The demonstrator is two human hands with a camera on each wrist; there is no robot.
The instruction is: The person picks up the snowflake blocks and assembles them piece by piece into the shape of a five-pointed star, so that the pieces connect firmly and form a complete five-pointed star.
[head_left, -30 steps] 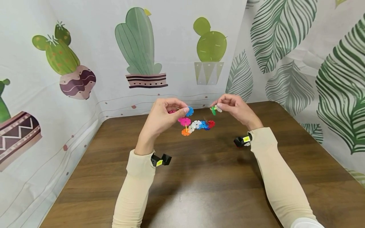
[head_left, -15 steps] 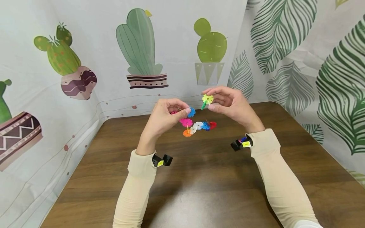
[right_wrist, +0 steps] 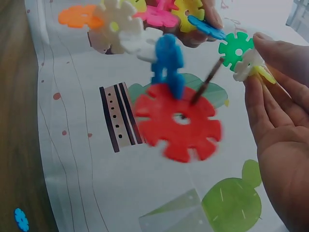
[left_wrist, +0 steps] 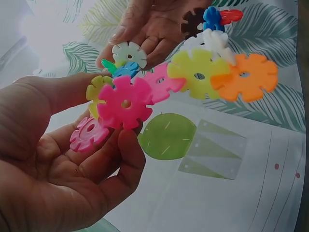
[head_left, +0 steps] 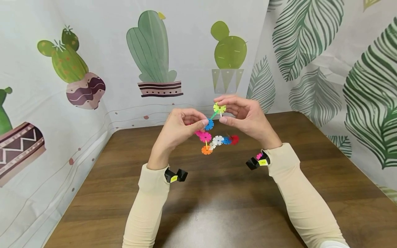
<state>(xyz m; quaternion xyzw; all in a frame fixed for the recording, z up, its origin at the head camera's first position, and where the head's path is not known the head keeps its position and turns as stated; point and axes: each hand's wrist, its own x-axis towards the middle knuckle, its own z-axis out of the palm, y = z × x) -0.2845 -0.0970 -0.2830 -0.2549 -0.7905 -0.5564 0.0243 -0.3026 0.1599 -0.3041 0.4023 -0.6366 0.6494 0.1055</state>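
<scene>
My left hand [head_left: 176, 134] pinches one end of a chain of interlocked plastic snowflake discs [left_wrist: 125, 102], close to a blue disc [head_left: 209, 124]. Pink, yellow, orange [head_left: 206, 150], white, blue, brown and red [right_wrist: 178, 123] discs hang along the chain. Between thumb and fingers, my right hand [head_left: 248, 115] holds a small joined group of a yellow disc [head_left: 219, 107], a white disc [right_wrist: 248, 65] and a green disc [right_wrist: 236, 50]. In the head view the green disc meets the blue one; whether their slots are engaged I cannot tell.
A brown wooden table [head_left: 198, 203] lies below both hands, with a patterned cloth [head_left: 192, 51] behind it. A loose blue disc [right_wrist: 21, 219] is on the table in the right wrist view. Beside the right wrist camera [head_left: 255, 162], a pink disc [head_left: 259, 156] shows.
My right hand has moved left, turning its small group so the yellow disc faces the head camera and the green disc reaches the blue one. The left hand has barely moved.
</scene>
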